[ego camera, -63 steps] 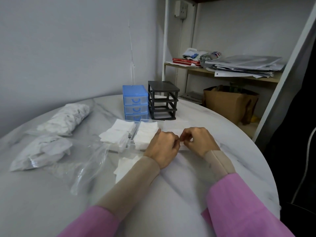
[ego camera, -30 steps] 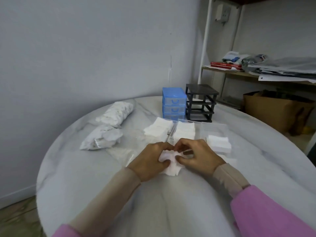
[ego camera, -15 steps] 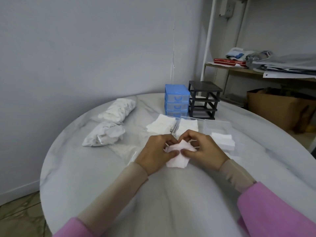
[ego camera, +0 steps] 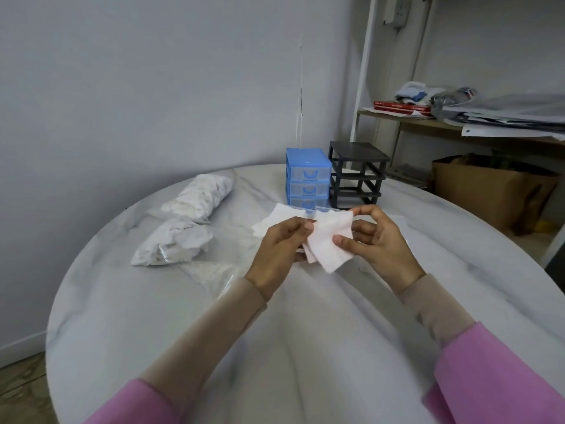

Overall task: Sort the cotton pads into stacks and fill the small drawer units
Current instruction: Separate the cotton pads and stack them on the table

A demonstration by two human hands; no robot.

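Hands: A person in pink sleeves holds a few square white cotton pads (ego camera: 330, 240) above a round marble table (ego camera: 305, 347), both hands raised just over the tabletop.
Left hand: The left hand (ego camera: 279, 249) grips the pads' left edge, fingers curled, fingertip pressed to the top sheet.
Right hand: The right hand (ego camera: 379, 243) pinches the top pad between thumb and forefinger at its right side, the other fingers loosely bent behind it.
Pad stacks: More white squares (ego camera: 279, 217) lie on the table just behind the left hand, partly hidden by it.
Drawer units: A blue three-drawer unit (ego camera: 308, 179) stands at the far side of the table, drawers pushed in; a black frame (ego camera: 357, 174) with bare slots stands touching its right side.
Bags: Two clear bags of white pads (ego camera: 195, 197) (ego camera: 174, 243) lie well to the left, a flattened plastic bag (ego camera: 214, 270) nearer the left forearm.
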